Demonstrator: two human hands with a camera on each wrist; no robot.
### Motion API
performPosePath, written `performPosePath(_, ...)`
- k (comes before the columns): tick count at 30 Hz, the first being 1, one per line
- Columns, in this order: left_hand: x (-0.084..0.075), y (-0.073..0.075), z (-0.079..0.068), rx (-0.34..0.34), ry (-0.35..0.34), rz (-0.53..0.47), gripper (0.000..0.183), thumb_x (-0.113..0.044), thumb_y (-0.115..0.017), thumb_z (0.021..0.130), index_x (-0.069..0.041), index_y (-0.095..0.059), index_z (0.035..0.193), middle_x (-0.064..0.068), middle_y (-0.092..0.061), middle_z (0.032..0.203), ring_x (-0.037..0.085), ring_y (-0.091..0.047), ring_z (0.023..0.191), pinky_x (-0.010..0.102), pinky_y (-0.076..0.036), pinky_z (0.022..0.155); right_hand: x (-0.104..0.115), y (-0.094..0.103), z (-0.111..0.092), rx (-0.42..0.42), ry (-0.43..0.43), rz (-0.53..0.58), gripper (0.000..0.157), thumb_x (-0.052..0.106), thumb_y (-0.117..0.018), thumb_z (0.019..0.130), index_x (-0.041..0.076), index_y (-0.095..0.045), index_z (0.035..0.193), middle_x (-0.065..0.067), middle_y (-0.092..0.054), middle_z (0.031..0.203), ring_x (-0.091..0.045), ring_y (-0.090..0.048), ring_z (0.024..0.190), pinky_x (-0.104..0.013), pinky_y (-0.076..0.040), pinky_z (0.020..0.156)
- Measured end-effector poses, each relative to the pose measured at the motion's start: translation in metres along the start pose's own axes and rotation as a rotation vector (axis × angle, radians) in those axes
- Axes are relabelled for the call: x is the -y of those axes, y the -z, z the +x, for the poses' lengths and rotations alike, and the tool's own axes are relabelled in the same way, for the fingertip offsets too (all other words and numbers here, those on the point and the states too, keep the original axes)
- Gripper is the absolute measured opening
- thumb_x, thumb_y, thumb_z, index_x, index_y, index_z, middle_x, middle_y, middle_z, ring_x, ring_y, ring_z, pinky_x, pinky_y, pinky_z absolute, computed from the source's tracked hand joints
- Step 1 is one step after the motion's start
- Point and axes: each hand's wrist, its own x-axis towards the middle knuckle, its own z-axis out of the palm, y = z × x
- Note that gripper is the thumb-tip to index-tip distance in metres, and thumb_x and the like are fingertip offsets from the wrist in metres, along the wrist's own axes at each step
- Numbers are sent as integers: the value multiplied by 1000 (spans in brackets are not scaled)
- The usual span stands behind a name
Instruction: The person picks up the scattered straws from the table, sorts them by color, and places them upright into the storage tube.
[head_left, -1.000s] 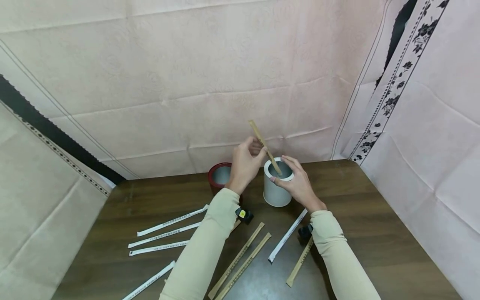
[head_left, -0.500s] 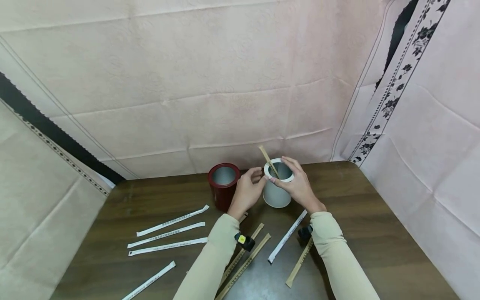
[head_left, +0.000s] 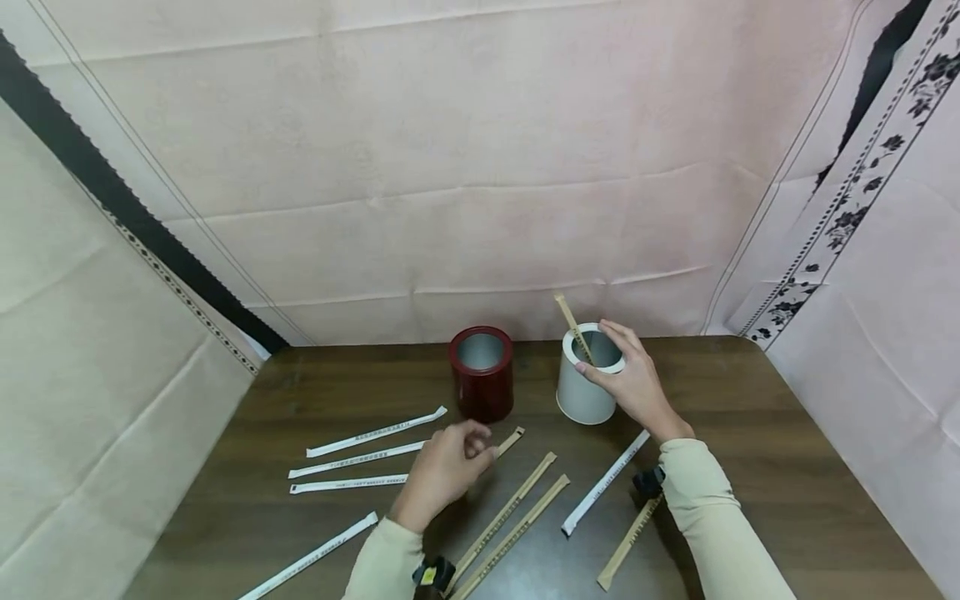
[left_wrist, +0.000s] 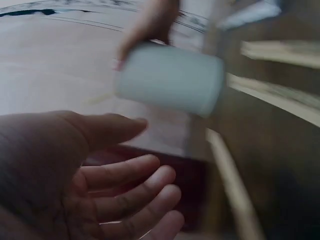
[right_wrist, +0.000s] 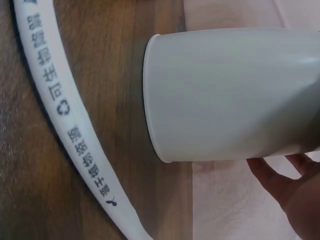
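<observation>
Reaching forward, the right hand [head_left: 637,387] grips the white cup [head_left: 583,397] while the left hand [head_left: 444,468] hovers, loosely curled.

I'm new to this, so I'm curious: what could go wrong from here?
The right grip holds the round white cup near its top; a jolt might tip it. The slim tan printed stick leaning in it could then slide out. The left grip, near loose slim white sticks, might nudge them.

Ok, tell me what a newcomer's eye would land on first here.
Probably the maroon canister, upright at the back of the wooden table. To its right, the right hand grips a white canister with a tan wrapped straw leaning inside. White wrapped straws and tan ones lie in front.
</observation>
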Motion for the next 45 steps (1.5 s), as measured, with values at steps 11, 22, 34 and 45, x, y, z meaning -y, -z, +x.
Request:
performPosePath(11, 16, -37, -18, -126, 0, 354, 18, -15, -87, 85, -11, -76, 99, 5, -73, 85, 31, -71, 75, 45, -53, 55, 3, 3, -1, -14, 15, 17, 85, 31, -89, 86, 4, -49, 156, -8, -43, 162, -34, -43, 144, -60, -38, 114)
performPosePath(22, 15, -36, -14, 3, -67, 314, 10, -4, -76, 87, -12, -71, 89, 1, -71, 80, 25, -67, 68, 43, -52, 56, 3, 5, -8, -10, -2, 30, 86, 31, -90, 86, 7, -48, 158, -7, -42, 162, -34, -42, 145, -60, -38, 115)
performPosePath(34, -32, 2, 19, -144, -165, 57, 4, -8, -71, 98, -10, -70, 101, -3, -63, 89, 7, -58, 72, 26, -49, 60, 9, 5, -9, -19, 0, 42, 87, 28, -90, 85, 3, -48, 157, -7, -41, 163, -33, -42, 146, -59, -37, 115)
performPosePath(45, -115, 61, 63, -355, -440, -321, 18, -11, -72, 102, -4, -71, 119, 7, -76, 101, 19, -72, 91, 36, -61, 80, 17, -14, -11, -9, 7, 48, 88, 33, -90, 85, 6, -48, 157, -5, -42, 162, -31, -44, 144, -58, -40, 113)
